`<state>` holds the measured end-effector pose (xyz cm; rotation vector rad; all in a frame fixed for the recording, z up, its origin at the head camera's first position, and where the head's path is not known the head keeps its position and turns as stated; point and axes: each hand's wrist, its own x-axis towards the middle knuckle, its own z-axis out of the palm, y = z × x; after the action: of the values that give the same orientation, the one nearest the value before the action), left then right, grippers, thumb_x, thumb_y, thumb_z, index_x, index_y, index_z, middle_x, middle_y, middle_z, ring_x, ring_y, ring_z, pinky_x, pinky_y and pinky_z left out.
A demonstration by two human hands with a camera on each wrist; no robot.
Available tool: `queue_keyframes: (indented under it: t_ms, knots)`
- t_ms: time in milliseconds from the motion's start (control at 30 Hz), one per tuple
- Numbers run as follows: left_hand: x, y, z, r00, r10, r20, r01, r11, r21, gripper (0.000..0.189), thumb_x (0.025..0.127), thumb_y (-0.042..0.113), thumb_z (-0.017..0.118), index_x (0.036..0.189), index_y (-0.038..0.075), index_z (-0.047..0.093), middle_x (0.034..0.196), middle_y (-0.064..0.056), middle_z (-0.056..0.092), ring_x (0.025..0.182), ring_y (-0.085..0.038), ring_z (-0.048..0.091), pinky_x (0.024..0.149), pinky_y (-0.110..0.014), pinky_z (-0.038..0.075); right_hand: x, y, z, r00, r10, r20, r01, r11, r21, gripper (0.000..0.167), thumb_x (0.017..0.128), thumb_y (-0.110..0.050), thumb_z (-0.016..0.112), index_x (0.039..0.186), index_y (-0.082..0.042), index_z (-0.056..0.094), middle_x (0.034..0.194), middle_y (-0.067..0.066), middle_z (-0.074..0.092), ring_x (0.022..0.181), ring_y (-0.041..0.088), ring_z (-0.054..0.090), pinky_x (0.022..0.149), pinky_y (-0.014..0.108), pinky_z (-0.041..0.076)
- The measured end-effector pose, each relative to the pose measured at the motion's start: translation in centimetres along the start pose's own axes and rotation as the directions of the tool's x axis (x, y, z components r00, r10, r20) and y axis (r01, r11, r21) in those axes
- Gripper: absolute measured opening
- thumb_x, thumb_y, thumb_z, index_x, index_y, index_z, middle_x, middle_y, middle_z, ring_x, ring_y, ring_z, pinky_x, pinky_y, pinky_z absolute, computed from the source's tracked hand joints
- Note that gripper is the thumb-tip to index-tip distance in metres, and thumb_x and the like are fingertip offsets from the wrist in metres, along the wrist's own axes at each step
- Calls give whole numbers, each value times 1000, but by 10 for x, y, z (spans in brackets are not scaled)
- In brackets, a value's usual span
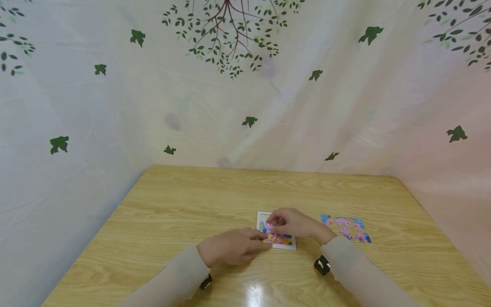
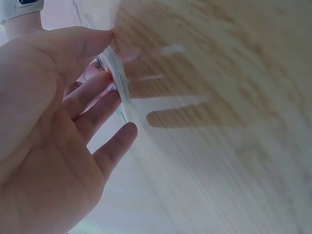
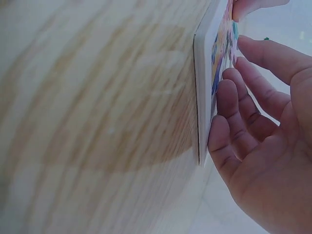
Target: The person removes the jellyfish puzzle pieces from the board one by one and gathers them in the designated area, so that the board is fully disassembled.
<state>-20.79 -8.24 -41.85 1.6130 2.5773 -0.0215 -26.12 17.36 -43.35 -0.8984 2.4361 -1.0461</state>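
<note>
Head view: R hand (image 1: 293, 222) has its fingers curled in, thumb & index close together at a pink piece (image 1: 268, 227) over the L part of the white puzzle tray (image 1: 284, 247); can't tell if they pinch it or just press it. L hand (image 1: 234, 246) is palm down w/ fingers fairly straight, touching the tray's lower L side, no grip seen; L wrist view agrees, fingertips at the tray edge. Best approach, I'd say: let the L fingers steady the tray so it can't slide, keep them clear of the R fingertips, match the piece's outline & print to its nbrs, then press flat w/ one fingertip, no forcing. The multicoloured lower pieces (image 1: 281, 241) look seated along the bottom, so prob a good ref for lining up. Tray lies flat on the worktop (image 1: 184, 204); R wrist view has the R little finger right by its rim, so watch for nudges. Just R of the tray, loose pieces (image 1: 345, 232) lie roughly as a picture, pink w/ blue corners; R sleeve (image 1: 368, 273) is near & could brush them, so lift the wrist a bit. Behind hangs a leaf-print curtain (image 1: 215, 128).
</note>
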Motion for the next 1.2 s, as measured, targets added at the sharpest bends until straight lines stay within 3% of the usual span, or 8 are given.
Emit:
queue_keyframes:
  t_ms: [300, 500, 733, 1200]
  knots:
    - [1, 0, -2, 1000, -10, 16, 10, 1000, -9, 48, 106, 20, 60, 154, 21, 53, 155, -7, 51, 142, -19, 49, 118, -30, 38, 3, -6, 2, 1000, 23, -20, -22, 999, 46, 15, 101, -14, 69, 112, -6, 65, 104, 3, 68, 96, 16, 63, 84, 30, 54]
    - [0, 1, -2, 998, -42, 46, 44, 998, -43, 50, 106, 20, 60, 155, 23, 51, 158, -5, 49, 143, -18, 46, 118, -29, 37, 6, -5, 7, 999, 15, -30, -12, 997, 75, 11, 103, -17, 67, 106, -7, 62, 93, 2, 67, 84, 15, 60, 74, 26, 51]
    - [1, 1, -2, 996, -62, 62, 66, 996, -63, 50, 107, 20, 59, 156, 24, 50, 159, -4, 47, 145, -18, 44, 118, -29, 37, 9, -4, 8, 1000, 9, -28, -7, 998, 66, 10, 104, -16, 64, 106, -7, 67, 92, 0, 69, 80, 12, 59, 72, 24, 50]
    - [1, 1, -2, 998, -46, 48, 49, 997, -65, 48, 107, 19, 58, 155, 22, 52, 158, -6, 48, 144, -19, 45, 118, -30, 37, 10, -4, 6, 1000, 3, -21, -3, 1000, 8, 10, 107, -17, 60, 108, -9, 66, 96, 1, 68, 83, 12, 59, 73, 27, 51]
